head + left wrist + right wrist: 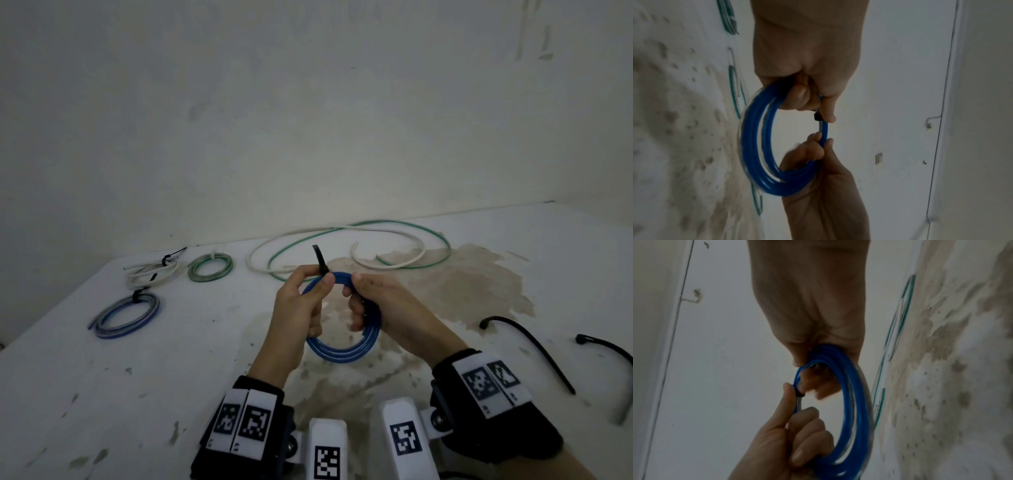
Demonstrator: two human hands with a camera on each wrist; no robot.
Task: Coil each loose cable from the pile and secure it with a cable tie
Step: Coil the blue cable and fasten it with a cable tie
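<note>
Blue coil (pixel 342 349) gripped by both hands (pixel 301 308) (pixel 383 305); black tie (pixel 320 262) partly hidden.

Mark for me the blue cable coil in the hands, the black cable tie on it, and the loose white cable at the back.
blue cable coil (pixel 342 353): head view, bottom of the loop.
black cable tie (pixel 320 259): head view, free tail sticking up.
loose white cable (pixel 387 233): head view, far arc.
</note>
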